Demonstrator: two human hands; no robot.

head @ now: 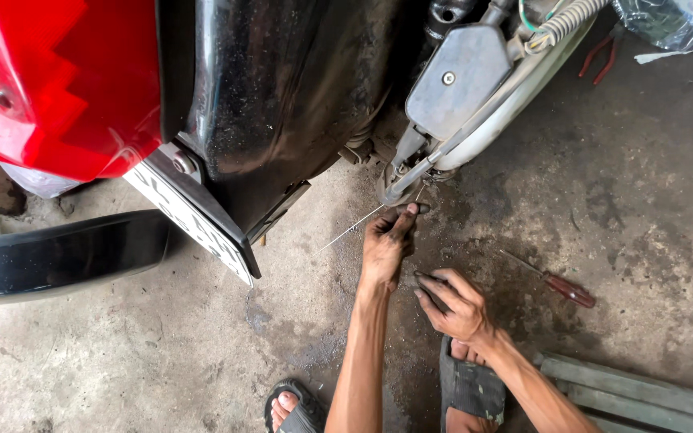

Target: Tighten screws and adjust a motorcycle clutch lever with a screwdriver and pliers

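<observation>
Head view, looking down at the rear of a motorcycle on a stained concrete floor [627,200]. The thing in hand is a thin, pale, straight wire [352,229], running on a slant from the lower end of the grey metal arm [411,172] down and leftward over the floor. Its upper end meets the fingertips of the left hand [387,244] just below that arm.

The left hand, dark with grease, is stretched forward; its thumb and forefinger are pinched narrow on the wire's upper end, the remaining fingers loosely curled. The wire's free length lies to the left of these fingers, clear of the palm.

The right hand [455,305] hangs low, near and right of the left wrist, well below the arm. Its fingers are half curled around a dark slim object; what that object is cannot be told.

A white rectangular number plate [194,216] with a dark frame hangs tilted, left of the arm, beneath the black rear mudguard [282,88] and the red tail lamp [58,88]. A clear plastic bag [675,20] lies far to the upper right of the arm.

A screwdriver with a red handle [559,285] lies on the floor to the lower right of the arm, apart from the right hand. Red-handled pliers [599,56] lie to the arm's upper right. Grey planks [643,393] lie at the lower right corner.
</observation>
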